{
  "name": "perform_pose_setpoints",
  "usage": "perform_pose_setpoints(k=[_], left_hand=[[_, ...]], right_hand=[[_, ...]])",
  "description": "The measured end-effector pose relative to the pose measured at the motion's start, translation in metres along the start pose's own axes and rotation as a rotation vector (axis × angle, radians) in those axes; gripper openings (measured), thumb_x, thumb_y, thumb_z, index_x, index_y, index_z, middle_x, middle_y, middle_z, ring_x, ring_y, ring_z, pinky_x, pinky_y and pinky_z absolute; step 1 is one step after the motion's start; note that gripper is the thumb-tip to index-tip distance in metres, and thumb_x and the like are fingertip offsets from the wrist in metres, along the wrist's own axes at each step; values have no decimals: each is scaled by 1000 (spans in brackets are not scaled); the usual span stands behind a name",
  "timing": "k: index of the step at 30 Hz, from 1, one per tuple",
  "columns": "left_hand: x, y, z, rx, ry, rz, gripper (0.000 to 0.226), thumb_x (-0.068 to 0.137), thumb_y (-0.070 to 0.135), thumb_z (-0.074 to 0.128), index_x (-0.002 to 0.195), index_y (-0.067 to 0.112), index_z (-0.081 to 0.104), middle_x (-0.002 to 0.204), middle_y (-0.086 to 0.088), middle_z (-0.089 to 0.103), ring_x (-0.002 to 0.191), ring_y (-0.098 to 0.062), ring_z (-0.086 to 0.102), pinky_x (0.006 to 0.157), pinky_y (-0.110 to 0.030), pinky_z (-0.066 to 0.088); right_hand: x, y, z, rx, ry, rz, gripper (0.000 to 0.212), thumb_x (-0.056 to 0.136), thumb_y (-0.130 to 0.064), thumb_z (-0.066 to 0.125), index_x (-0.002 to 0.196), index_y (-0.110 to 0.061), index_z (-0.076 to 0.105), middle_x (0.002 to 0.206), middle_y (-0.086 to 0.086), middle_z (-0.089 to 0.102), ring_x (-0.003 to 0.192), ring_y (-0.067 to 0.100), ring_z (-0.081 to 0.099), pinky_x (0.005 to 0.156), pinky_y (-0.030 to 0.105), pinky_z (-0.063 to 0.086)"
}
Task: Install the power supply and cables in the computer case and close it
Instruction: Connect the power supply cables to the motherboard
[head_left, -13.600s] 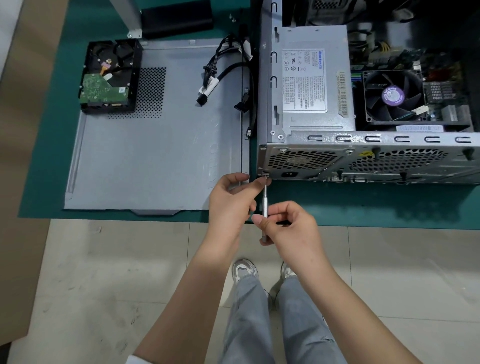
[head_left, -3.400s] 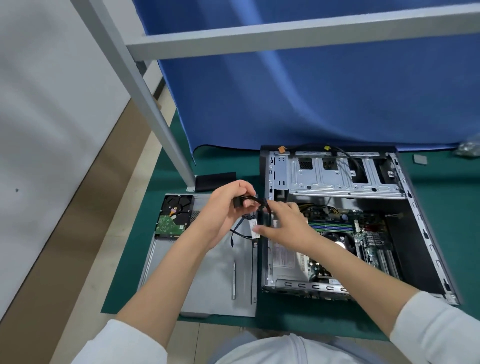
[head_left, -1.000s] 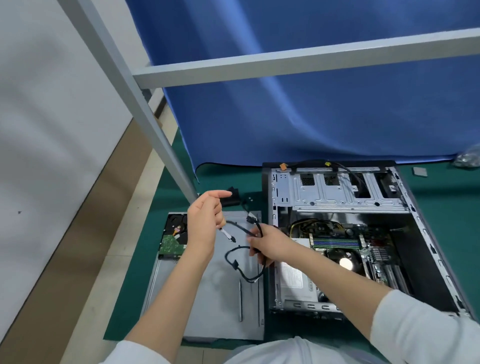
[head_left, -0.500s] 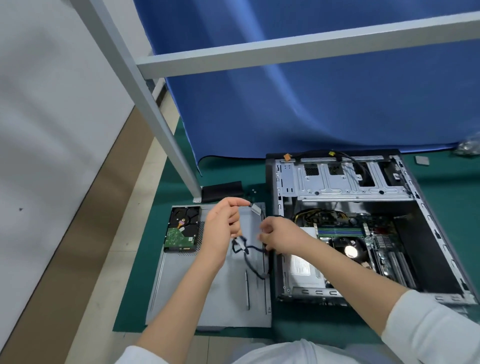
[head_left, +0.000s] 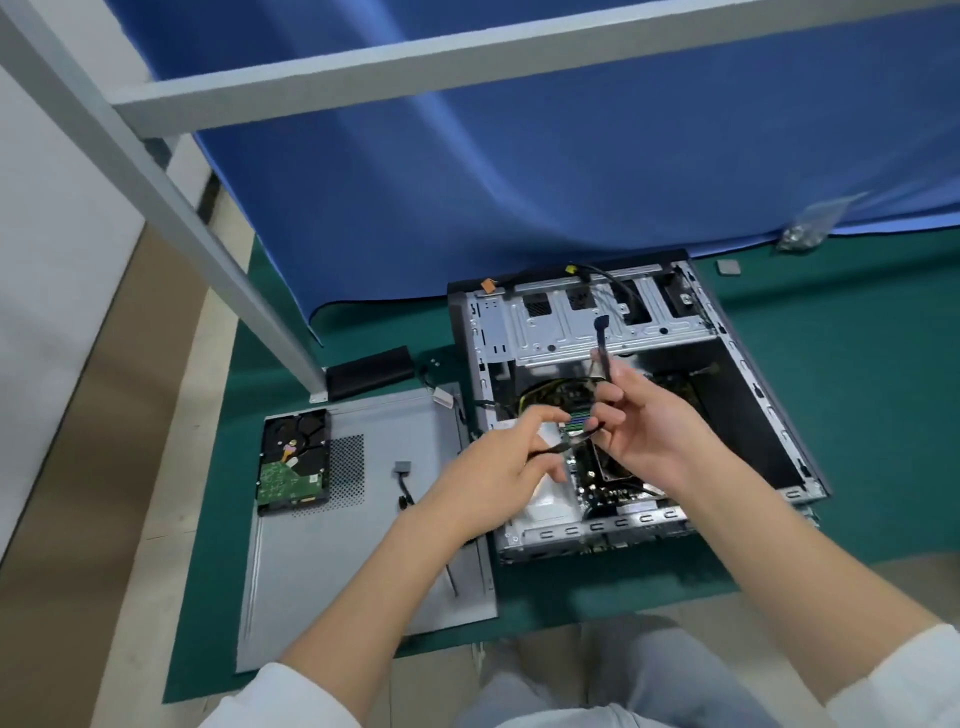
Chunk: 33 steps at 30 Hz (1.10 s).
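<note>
**CABLE MOVED FROM SIDE PANEL TO OPEN CASE**

Change vs. 0.5 s ago: both hands were over the side panel (head_left: 322, 530), sorting the black cable. Now both are held above the open case (head_left: 613, 415), and the cable (head_left: 601, 353) has been carried in with them. 1 grey plug with a short lead (head_left: 402, 467) is left lying on the panel.

Meaning for task: cable sorting appears finished; routing/plugging inside the case is judged to be the step in hand. No connection is seen made yet. Panel is off, so closing is still pending.

Hand state:
- Left hand (head_left: 498, 467): fingers curled, lower run of the cable pinched between thumb and fingertips.
- Right hand (head_left: 644, 431): fingers curled, upper run pinched; the free end stands up above it with a dark plug at the tip.

Cable appearance: thin, black, flexible, approx. 1 strand stretched between the 2 hands, blurred by motion. Plug type cannot be told.

Case appearance: lying on its side on the green mat (head_left: 857, 415), open face up. Drive bracket at far end, board w/ yellow-black wires in the middle, power supply (head_left: 550, 506) at near-left corner, partly hidden by the left hand. Hard drive (head_left: 293, 460) sits on the panel's far-left corner, well apart from the case.
</note>
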<state>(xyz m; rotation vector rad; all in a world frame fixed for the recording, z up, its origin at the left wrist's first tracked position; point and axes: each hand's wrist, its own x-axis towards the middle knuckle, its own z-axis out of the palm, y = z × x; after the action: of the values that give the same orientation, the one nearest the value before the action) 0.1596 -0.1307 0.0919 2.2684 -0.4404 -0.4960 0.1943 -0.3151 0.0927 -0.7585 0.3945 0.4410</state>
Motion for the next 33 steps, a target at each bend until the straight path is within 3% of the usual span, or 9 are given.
perform_pose_setpoints(k=[3,7,10,13,15,18,21,25,33], left_hand=[[13,7,11,371,127,138,21,97,32,49,114,28,61,94,12,68,93,-11,57,97,-37,41],[31,19,29,518,239,174,20,94,32,55,107,27,69,114,9,66,124,-14,45,119,-34,5],[42,31,58,426,375,117,14,93,32,57,97,28,70,146,-2,41,143,-27,16,118,-40,-2],[59,49,87,39,338,-87,13,97,27,49,99,36,58,159,3,-3,144,-16,-20,114,-36,-6],[68,68,100,-260,253,-236,30,98,14,44,99,42,52,156,8,-2,144,-10,-5,113,-32,10],[87,77,114,-1081,350,-368,45,90,-8,32,116,26,49,136,-17,52,108,-28,60,86,-33,44],[99,72,123,-1609,546,-379,41,93,-4,29,127,20,27,94,-22,71,70,-29,67,68,-39,56],[121,59,131,-1448,471,-505,31,103,12,38,131,2,30,78,-15,72,58,-21,66,58,-33,57],[189,21,122,-1174,208,-671,54,93,9,59,139,3,32,97,-15,62,58,-20,70,52,-28,57]], right_hand=[[-7,-14,-25,-8,-5,-52,20,100,-24,42,107,-17,59,65,-4,47,51,10,41,58,28,50],[-10,-37,-55,-144,94,-139,20,98,-33,46,99,-16,57,65,-3,47,54,13,46,62,34,50],[-13,-52,-79,-234,155,-250,22,102,-29,39,95,-14,54,61,-1,43,51,15,43,59,34,49],[-16,-62,-98,-175,152,-264,26,103,-26,34,86,-14,48,57,-2,41,50,15,43,64,36,50],[-16,-65,-107,-159,131,-227,27,104,-26,33,84,-15,46,58,-3,40,51,14,44,65,35,51],[-10,-62,-118,-315,191,-215,26,104,-20,32,82,-14,45,56,-3,36,47,12,36,53,27,43],[7,-56,-125,-779,310,-169,19,102,-19,33,89,-15,46,63,-2,41,49,11,37,51,30,37],[35,-43,-133,-1242,405,-134,35,102,-24,35,133,-11,29,88,1,54,61,12,49,52,29,33],[94,-39,-167,-1424,678,152,36,98,-17,41,128,3,40,120,23,58,111,37,54,75,33,36]])
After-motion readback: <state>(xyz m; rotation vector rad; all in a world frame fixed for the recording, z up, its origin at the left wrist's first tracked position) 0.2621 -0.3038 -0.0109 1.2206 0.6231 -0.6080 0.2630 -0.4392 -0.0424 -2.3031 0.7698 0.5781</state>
